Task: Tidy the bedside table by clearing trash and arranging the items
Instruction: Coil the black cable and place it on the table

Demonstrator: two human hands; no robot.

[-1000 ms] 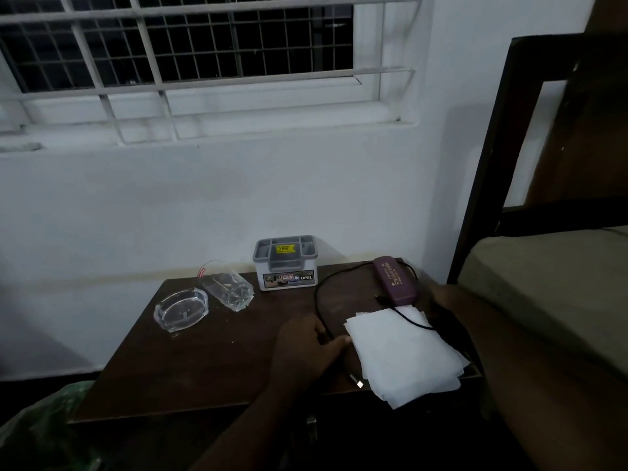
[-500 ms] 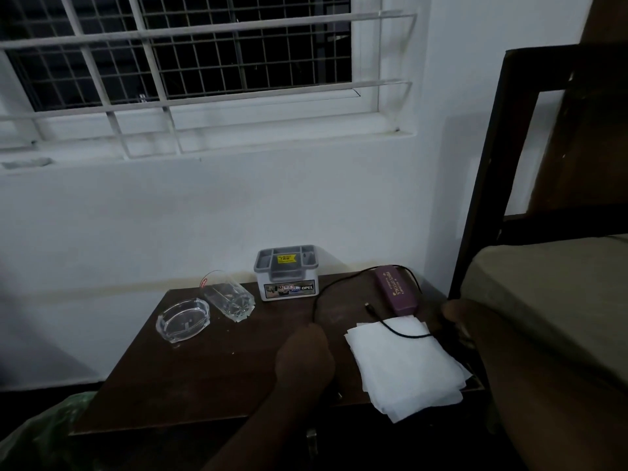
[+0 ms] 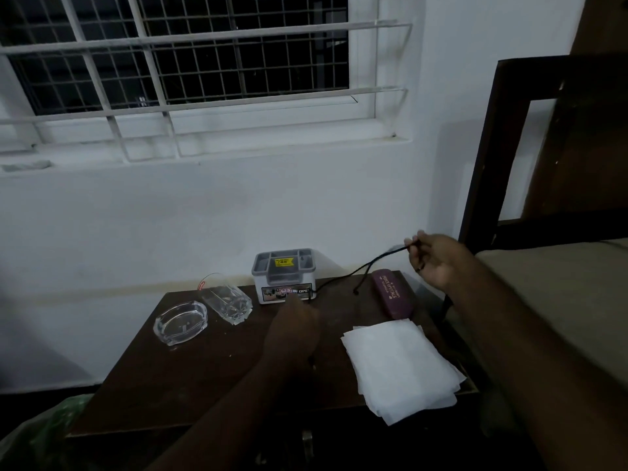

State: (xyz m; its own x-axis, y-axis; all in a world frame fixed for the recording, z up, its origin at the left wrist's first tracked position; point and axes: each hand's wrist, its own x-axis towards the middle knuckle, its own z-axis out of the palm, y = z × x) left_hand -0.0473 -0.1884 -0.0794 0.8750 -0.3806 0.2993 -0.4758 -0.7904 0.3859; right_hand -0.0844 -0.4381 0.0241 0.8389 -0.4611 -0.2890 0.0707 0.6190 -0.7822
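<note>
One cable, two hands

One black cable [image 3: 343, 277] stretches above the bedside table [image 3: 210, 368]: raised right hand [image 3: 436, 260] pinches one end, left hand [image 3: 295, 321] grips the other. One spectacle case [image 3: 392, 298], one paper stack [image 3: 401, 365], one organiser box [image 3: 284, 275], one ashtray [image 3: 180, 322], one tumbler [image 3: 229, 303] lying down.

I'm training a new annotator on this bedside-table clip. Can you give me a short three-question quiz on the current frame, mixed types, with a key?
1. True or false: the right hand is lifting the black cable above the table.
2. Multiple choice: what lies nearest the table's front right corner? A) glass ashtray B) white paper sheets C) grey organiser box
3. Fill in: the tumbler beside the ashtray is lying on its ____.

Key: 1 true; 2 B; 3 side.
</note>
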